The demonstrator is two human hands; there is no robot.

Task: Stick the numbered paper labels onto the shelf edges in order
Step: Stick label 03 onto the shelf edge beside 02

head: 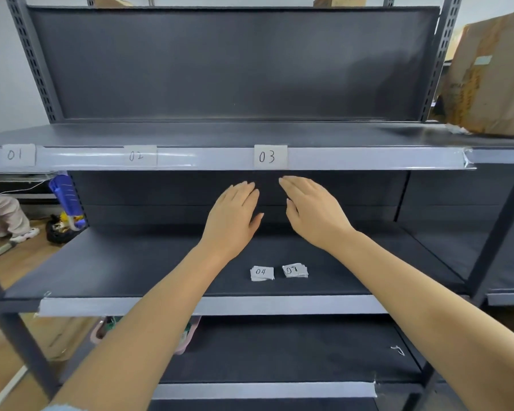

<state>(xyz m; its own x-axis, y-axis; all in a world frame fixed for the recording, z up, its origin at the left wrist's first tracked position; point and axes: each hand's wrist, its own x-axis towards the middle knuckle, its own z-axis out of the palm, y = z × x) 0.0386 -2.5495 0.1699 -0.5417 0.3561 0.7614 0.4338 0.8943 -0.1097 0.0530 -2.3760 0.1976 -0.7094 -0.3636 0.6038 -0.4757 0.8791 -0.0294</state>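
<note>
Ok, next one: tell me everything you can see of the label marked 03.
The 03 label is a small, roughly square piece of white paper with "03" handwritten in dark ink. It sits upright and flat on the pale front edge strip of the upper shelf, right of the 01 label and 02 label. Its top edge stands slightly above the strip. Nothing touches it: the left hand and right hand hang open just below.

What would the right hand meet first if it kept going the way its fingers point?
Probably the shelf edge strip near label 03: the right hand points up and slightly left, fingertips just below it. Depth is unclear, so it could pass underneath.
</note>
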